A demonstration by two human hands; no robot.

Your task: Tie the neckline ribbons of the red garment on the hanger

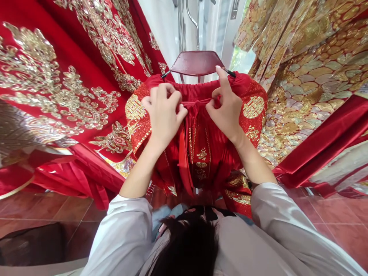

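Observation:
A red skirt (221,132) with a gathered waistband and gold embroidery hangs in front of me from a dark red hanger (198,63) with black-tipped bars. My left hand (165,109) has its fingers curled over the left part of the waistband. At the right part, my right hand (225,105) pinches the band between thumb and fingers, its index finger pointing up to the hanger's right end. Red sparkly cloth with round gold medallions (253,107) bulges out on both sides of the skirt. Whether it is a separate garment, I cannot tell.
Red garments with gold sequin embroidery (77,88) hang close on the left. A gold-patterned garment (304,92) hangs on the right. A metal rack post (181,27) stands behind the hanger. Reddish floor tiles (336,214) and a dark object (31,243) lie below.

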